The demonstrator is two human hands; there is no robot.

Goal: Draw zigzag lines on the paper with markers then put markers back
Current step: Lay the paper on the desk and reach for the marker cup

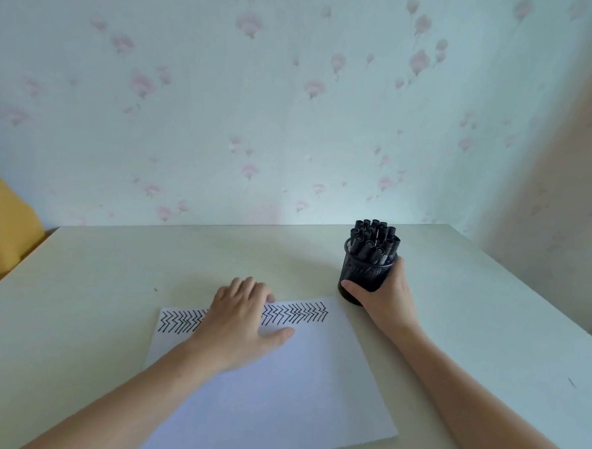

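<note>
A white sheet of paper point(279, 388) lies on the pale table point(113, 273), with a row of black zigzag lines point(296, 313) along its far edge. My left hand point(238, 321) rests flat on the paper's upper part, fingers spread, covering the middle of the zigzag row. A black mesh pen holder point(364, 272) stands just past the paper's far right corner, packed with several black markers point(374, 238), caps up. My right hand point(387, 294) wraps around the holder's right and near side, thumb across its base.
The table's back edge meets a floral wallpapered wall point(294, 104). A yellow object point(0, 215) stands off the table's left side. The table's right edge runs diagonally toward the near right.
</note>
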